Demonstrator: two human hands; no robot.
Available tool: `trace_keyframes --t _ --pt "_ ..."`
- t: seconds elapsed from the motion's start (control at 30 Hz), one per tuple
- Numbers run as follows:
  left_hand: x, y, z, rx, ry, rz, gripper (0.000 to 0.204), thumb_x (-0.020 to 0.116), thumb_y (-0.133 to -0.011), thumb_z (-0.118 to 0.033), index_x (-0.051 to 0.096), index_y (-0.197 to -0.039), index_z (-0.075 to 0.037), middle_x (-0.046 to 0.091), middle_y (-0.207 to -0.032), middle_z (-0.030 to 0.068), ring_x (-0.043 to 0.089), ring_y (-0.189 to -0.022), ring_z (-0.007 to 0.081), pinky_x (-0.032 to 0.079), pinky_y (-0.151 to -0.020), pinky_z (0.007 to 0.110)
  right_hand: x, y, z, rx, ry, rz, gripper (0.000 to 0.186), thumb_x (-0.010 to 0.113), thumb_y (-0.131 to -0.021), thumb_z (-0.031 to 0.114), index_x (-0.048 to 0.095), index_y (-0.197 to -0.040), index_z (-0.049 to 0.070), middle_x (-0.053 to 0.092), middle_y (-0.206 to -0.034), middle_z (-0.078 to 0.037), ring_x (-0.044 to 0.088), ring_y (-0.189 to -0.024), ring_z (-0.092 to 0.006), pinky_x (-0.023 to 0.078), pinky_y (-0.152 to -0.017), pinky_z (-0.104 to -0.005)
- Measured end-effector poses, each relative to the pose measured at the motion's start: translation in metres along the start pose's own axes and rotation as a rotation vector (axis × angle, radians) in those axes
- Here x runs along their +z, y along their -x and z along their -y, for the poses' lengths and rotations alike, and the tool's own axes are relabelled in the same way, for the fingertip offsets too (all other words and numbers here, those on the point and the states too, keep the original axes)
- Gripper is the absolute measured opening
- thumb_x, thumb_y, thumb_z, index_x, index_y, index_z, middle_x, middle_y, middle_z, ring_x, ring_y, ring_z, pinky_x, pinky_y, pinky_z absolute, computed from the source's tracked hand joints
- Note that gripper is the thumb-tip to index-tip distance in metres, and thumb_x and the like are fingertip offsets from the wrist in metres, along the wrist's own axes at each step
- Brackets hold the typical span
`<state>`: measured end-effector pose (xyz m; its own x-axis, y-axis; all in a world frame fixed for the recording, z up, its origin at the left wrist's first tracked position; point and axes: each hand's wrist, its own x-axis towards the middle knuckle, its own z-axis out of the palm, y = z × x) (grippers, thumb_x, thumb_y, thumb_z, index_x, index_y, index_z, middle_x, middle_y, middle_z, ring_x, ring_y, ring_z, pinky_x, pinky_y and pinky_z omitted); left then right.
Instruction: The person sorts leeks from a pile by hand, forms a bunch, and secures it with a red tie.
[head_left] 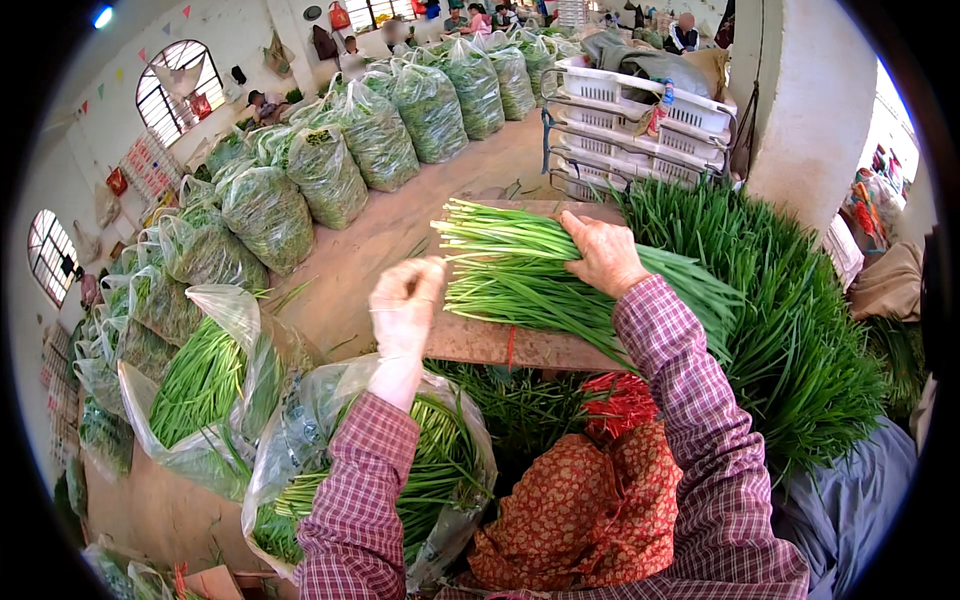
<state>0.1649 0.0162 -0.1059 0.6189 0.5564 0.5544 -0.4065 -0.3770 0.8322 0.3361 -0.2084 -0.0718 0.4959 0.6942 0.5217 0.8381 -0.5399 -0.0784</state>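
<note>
Where the bundle of green stalks [505, 272] is laid across the bench [478, 342], pale ends toward the left, it is clasped from above by the right hand [604, 254]. The left hand [408, 295] is held just beside the pale ends, fingers curled inward; it is blurred, and whether any strand is pinched cannot be told. A red strip [511, 347] is seen at the near edge of the bench, and red ties [620, 403] are bunched below that edge. A leafy heap [800, 315] is piled to the right of the bench, with white crates [600, 120] stacked beyond. Loose stalks [437, 455] are contained in an open plastic bag [290, 430] below the left hand.
</note>
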Motion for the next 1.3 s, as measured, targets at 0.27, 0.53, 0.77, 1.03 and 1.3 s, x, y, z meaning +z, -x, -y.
trace_keyframes --t 0.27,0.53,0.77,1.03,1.3 --pt "0.039 -0.008 0.072 -0.208 -0.495 0.083 0.02 0.069 -0.079 -0.027 0.071 -0.087 -0.009 0.067 -0.082 0.0109 0.064 -0.073 0.0243 0.049 -0.068 0.035 0.06 -0.005 -0.013 0.154 -0.25 0.145 0.055 0.07 -0.071 0.023 0.049 -0.12 0.013 0.066 -0.087 -0.016 0.063 -0.084 -0.0366 0.049 -0.072 -0.0469" --pt "0.068 -0.028 0.054 -0.363 -0.869 0.199 0.029 0.069 -0.075 -0.041 0.074 -0.086 -0.015 0.069 -0.083 0.0111 0.065 -0.08 0.0288 0.05 -0.071 0.039 0.075 -0.002 -0.021 0.13 -0.389 0.074 0.047 0.068 -0.071 0.021 0.053 -0.115 0.01 0.065 -0.08 -0.018 0.062 -0.077 -0.0394 0.048 -0.068 -0.0479" --pt "0.068 -0.039 0.098 -0.339 -0.878 0.135 0.024 0.07 -0.075 -0.034 0.074 -0.087 -0.013 0.07 -0.079 0.0091 0.065 -0.069 0.0252 0.051 -0.063 0.036 0.076 -0.004 -0.018 0.129 -0.373 0.101 0.054 0.069 -0.07 0.022 0.051 -0.119 0.01 0.065 -0.084 -0.018 0.062 -0.08 -0.0375 0.048 -0.07 -0.0464" --pt "0.017 -0.049 0.074 -0.833 0.469 -0.139 0.01 0.068 -0.08 -0.016 0.065 -0.086 -0.008 0.046 -0.059 -0.005 0.048 -0.056 0.0106 0.043 -0.055 0.026 0.063 -0.004 -0.02 0.164 -0.311 0.182 0.062 0.071 -0.071 0.025 0.046 -0.126 0.01 0.066 -0.087 -0.017 0.063 -0.083 -0.0373 0.048 -0.072 -0.046" --pt "-0.037 0.001 -0.009 -0.496 0.442 -0.062 0.014 0.067 -0.083 -0.022 0.063 -0.089 -0.01 0.055 -0.068 -0.0035 0.052 -0.062 0.01 0.046 -0.06 0.025 0.074 0.01 -0.025 0.021 -0.023 0.384 0.084 0.066 -0.072 0.062 0.04 -0.138 0.017 0.05 -0.126 -0.013 0.046 -0.119 -0.0318 0.038 -0.096 -0.0485"
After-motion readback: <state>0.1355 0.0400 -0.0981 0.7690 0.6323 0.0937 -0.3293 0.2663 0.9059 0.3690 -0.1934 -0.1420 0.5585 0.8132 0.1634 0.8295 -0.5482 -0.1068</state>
